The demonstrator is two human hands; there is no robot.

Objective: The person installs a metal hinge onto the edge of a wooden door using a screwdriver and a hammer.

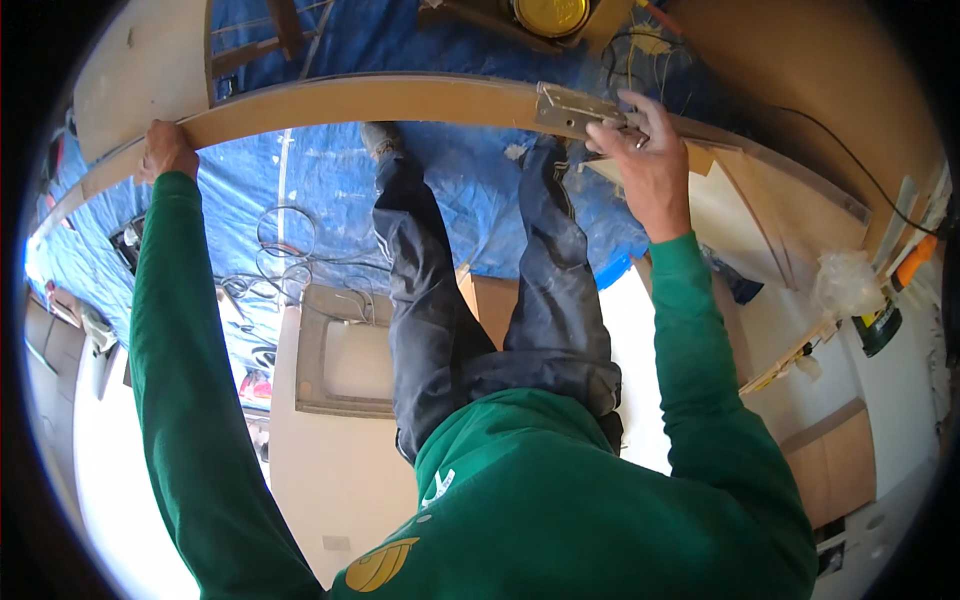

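Observation:
A long, narrow wooden board (370,103) spans the view from left to right, its line bent by the lens. My left hand (168,152) is closed over the board near its left part. Toward the right, a flat silvery metal plate with holes (566,112) lies against the board. The thumb and fingers of my right hand (645,160) pinch the plate's right end, and a ring shows on one finger. Its underside and the way it meets the wood are hidden.
A dusty blue tarp (330,190) covers the floor beneath the board. Loose cables (290,262) lie on it at left, near a beige frame-like panel (345,350). An open round tin (552,14) is at the top. Wood panels and a clear plastic bag (845,285) are at right.

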